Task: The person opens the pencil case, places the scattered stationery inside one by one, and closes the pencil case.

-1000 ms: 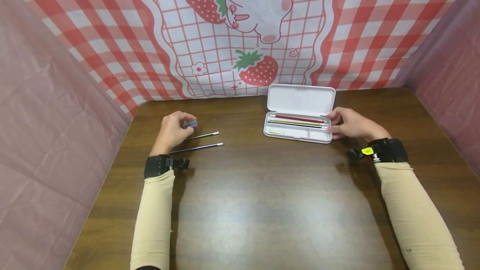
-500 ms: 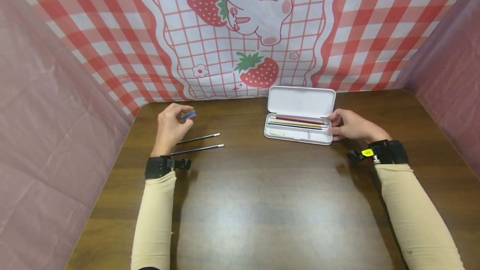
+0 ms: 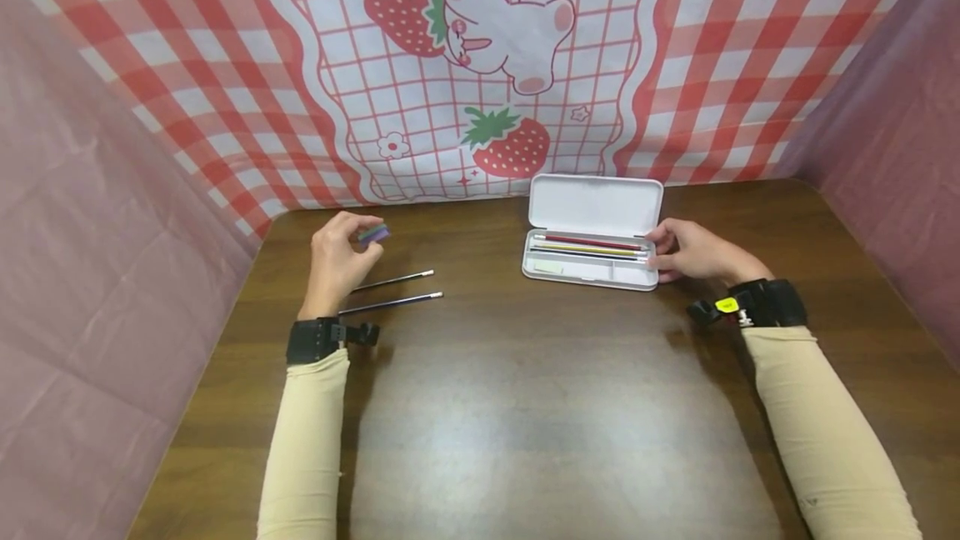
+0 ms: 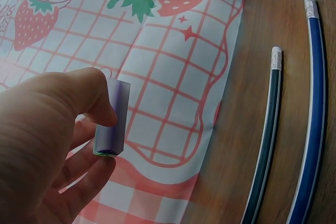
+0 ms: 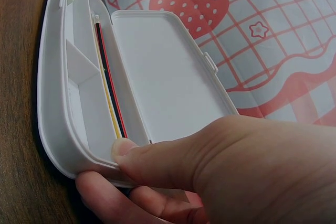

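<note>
Between thumb and fingers my left hand (image 3: 335,261) pinches a small purple, blue and green eraser (image 4: 116,118), off the table at the left. Below that hand lie a dark green pencil (image 4: 268,129) and a blue pencil (image 4: 315,93), both with white eraser tips. My right hand (image 3: 697,252) grips the right end of a white pencil case (image 5: 55,124), thumb on its rim and fingers outside. The case's lid (image 3: 596,202) stands up. Inside are a red and black pencil (image 5: 107,72), a yellow one (image 3: 585,250) and a pale green piece (image 3: 547,267) in the front compartment.
The brown wooden table (image 3: 480,407) carries everything. A red-and-white strawberry cloth (image 3: 480,65) hangs right behind its back edge, close to the case's lid. Pink cloths hang on the left (image 3: 90,273) and right sides.
My left hand has lifted the eraser up and slightly back from near the pencils. My right hand stays on the pencil case; the head view has shifted a little.
</note>
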{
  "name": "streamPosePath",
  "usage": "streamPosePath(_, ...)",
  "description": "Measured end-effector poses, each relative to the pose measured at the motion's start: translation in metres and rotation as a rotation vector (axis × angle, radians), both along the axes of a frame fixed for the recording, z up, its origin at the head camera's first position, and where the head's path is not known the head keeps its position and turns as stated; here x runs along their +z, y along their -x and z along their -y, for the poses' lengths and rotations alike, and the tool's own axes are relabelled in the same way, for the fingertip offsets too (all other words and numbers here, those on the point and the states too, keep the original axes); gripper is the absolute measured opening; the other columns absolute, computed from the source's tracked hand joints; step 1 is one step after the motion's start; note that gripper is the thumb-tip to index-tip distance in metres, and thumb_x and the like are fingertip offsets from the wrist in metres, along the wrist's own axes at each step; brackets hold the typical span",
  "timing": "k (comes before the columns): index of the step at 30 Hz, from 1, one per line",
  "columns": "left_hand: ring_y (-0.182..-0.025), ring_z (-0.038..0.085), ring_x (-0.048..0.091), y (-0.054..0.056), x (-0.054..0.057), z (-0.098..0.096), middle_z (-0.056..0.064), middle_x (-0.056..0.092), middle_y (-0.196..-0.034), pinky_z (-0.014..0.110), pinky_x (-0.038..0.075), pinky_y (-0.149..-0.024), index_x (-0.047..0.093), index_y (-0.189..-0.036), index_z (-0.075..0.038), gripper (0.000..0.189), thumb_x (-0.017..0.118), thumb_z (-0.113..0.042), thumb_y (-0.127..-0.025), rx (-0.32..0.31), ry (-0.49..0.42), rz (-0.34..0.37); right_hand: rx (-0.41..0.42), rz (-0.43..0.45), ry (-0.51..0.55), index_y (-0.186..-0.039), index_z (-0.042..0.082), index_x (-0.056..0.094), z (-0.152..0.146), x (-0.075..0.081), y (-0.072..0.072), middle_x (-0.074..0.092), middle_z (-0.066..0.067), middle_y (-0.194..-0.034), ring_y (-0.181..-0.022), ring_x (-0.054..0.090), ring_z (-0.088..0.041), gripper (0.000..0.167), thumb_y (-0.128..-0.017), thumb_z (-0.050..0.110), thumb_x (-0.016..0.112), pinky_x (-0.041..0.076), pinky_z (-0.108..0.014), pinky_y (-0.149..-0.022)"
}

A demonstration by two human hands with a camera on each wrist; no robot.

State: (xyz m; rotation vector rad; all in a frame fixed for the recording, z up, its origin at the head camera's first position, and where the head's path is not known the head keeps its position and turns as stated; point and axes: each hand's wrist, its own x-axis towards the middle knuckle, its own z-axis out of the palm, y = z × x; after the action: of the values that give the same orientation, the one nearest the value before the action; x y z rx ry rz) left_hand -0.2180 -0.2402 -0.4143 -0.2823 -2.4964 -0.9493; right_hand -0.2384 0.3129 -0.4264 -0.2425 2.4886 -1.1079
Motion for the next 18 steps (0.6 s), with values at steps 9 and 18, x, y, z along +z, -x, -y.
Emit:
streamPosePath(9, -0.095, 0.039, 0.070, 0.003, 0.012, 0.001, 0.022, 0.079, -0.109, 0.029, 0.044, -0.085, 0.083, -0.118, 0.000, 0.034, 0.071, 0.002, -0.087, -0.028, 0.054, -0.037, 0.007, -0.007, -0.002, -0.142, -0.014, 0.049, -0.002, 0.000, -0.001, 0.060, -0.027, -0.119, -0.096, 0.067, -0.023, 0.046, -0.106, 0.001, 0.073, 0.068, -0.026, -0.076)
streamPosePath(18, -0.099, 0.041, 0.070, 0.007, 0.016, 0.000, 0.024, 0.079, -0.110, 0.048, 0.051, -0.088, 0.083, -0.118, 0.002, 0.034, 0.074, 0.001, -0.085, -0.060, 0.091, -0.048, 0.005, -0.003, -0.008, -0.143, -0.014, 0.048, 0.000, 0.001, -0.001, 0.059, -0.029, -0.122, -0.097, 0.067, -0.023, 0.047, -0.106, 0.001, 0.073, 0.068, -0.026, -0.076)
